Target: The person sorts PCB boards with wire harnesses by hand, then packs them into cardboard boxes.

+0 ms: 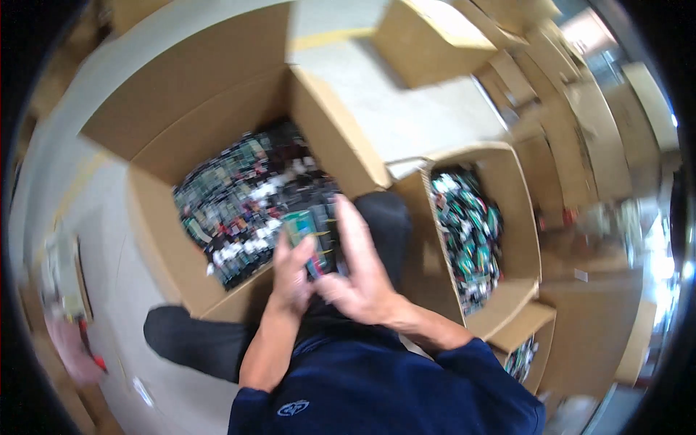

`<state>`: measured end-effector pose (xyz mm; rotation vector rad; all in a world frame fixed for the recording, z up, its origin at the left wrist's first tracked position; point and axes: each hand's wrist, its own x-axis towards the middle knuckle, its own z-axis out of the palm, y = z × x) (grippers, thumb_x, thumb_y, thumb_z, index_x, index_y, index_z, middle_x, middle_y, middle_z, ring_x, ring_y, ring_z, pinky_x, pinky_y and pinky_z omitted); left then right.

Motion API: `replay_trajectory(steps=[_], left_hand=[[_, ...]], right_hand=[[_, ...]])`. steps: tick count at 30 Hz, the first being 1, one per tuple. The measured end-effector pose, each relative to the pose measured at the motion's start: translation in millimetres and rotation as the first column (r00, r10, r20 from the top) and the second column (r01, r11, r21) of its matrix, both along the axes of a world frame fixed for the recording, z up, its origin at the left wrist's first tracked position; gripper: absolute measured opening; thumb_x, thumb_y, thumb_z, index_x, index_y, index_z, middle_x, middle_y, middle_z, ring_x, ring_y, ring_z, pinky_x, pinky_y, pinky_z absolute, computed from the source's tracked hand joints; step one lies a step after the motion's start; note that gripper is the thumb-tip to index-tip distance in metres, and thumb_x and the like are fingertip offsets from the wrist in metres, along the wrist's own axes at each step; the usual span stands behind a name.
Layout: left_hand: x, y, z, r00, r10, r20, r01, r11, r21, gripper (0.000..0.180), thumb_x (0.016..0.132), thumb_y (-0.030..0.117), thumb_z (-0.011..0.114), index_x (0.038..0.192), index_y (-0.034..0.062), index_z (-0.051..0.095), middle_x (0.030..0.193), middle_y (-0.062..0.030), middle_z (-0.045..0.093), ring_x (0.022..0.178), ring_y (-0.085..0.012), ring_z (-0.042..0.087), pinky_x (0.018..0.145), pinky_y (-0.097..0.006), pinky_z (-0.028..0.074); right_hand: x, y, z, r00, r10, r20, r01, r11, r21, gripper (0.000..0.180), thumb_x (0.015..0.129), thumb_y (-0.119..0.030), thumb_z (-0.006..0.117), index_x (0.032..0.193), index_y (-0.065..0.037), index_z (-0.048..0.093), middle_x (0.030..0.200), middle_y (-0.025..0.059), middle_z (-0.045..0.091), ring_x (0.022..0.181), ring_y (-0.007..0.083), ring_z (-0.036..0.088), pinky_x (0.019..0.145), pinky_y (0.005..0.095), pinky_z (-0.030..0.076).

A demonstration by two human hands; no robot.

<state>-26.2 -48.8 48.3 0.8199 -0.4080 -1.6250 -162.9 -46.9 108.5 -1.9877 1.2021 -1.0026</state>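
Both hands meet over the near edge of a large open brown cardboard box (217, 109) standing on a pale grey concrete floor (116, 246). The left hand (290, 279) and the right hand (359, 272) hold between them a small green rectangular circuit board (308, 230); the fingers (349, 225) of the right hand lie long and nearly straight along the board's right side, those of the left hand curl narrowly against its left and underside. The board sits just above the box's heap of mixed green and dark circuit boards (243, 196), which lies ahead and left of the fingers. To the right of the fingers stands a second, narrower open cardboard box (518, 210), also filled with green boards. Beyond it, further right, stacked closed brown cartons (580, 138) line the room. A yellow painted line (330, 38) crosses the floor far ahead. Motion blur softens fine detail.
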Motion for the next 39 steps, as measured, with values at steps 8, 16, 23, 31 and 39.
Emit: replay_trajectory(steps=[8, 16, 23, 31, 39], left_hand=[[-24, -5, 10, 0.974, -0.192, -0.123, 0.146, 0.939, -0.311, 0.119, 0.076, 0.055, 0.084, 0.163, 0.0092, 0.017, 0.162, -0.0201, 0.032, 0.143, -0.0383, 0.044, 0.117, -0.049, 0.04], [-26, 0, -28, 0.954, -0.236, -0.186, 0.213, 0.968, -0.134, 0.104, 0.076, 0.048, 0.083, 0.152, -0.0025, 0.032, 0.119, -0.0189, 0.057, 0.113, -0.0354, 0.059, 0.103, -0.047, 0.052], [10, -1, -49, 0.993, -0.113, 0.035, 0.115, 0.991, -0.067, 0.088, 0.091, 0.038, 0.071, 0.154, -0.0059, 0.029, 0.151, -0.0345, 0.042, 0.12, -0.0385, 0.063, 0.101, -0.052, 0.055], [9, -5, -16, 0.997, -0.076, -0.016, 0.074, 0.991, -0.116, 0.087, 0.089, 0.043, 0.071, 0.153, -0.0015, 0.032, 0.125, -0.0207, 0.061, 0.126, -0.0374, 0.058, 0.112, -0.053, 0.045], [-29, -34, -30, 0.984, -0.041, -0.172, 0.029, 0.997, -0.072, 0.084, 0.091, 0.05, 0.063, 0.152, -0.001, 0.035, 0.119, -0.0211, 0.061, 0.117, -0.036, 0.057, 0.108, -0.052, 0.044]], right_hand=[[-19, 7, 4, 0.951, 0.075, 0.3, -0.087, 0.996, 0.025, 0.084, 0.087, -0.015, 0.077, 0.154, 0.009, 0.034, 0.156, 0.032, 0.037, 0.147, 0.037, 0.04, 0.118, 0.0428, 0.034], [-183, -77, -24, 0.868, -0.487, 0.095, 0.495, 0.864, -0.094, 0.027, 0.091, -0.013, 0.071, 0.113, 0.002, 0.071, 0.102, 0.0176, 0.074, 0.092, 0.0234, 0.072, 0.084, 0.0355, 0.057], [-405, -126, -261, 0.427, -0.635, -0.644, 0.9, 0.372, 0.23, 0.071, 0.09, -0.057, 0.068, 0.111, 0.011, 0.065, 0.109, 0.0331, 0.07, 0.105, 0.0451, 0.069, 0.093, 0.0489, 0.053], [-388, -121, -240, 0.516, -0.671, -0.533, 0.852, 0.465, 0.24, 0.055, 0.08, -0.029, 0.083, 0.12, 0.005, 0.067, 0.11, 0.0258, 0.073, 0.105, 0.0379, 0.071, 0.095, 0.045, 0.054], [-537, -138, -218, 0.59, -0.233, -0.773, 0.627, 0.735, 0.257, 0.067, 0.091, -0.04, 0.071, 0.136, 0.007, 0.056, 0.132, 0.0319, 0.061, 0.124, 0.0427, 0.06, 0.107, 0.0462, 0.047]])
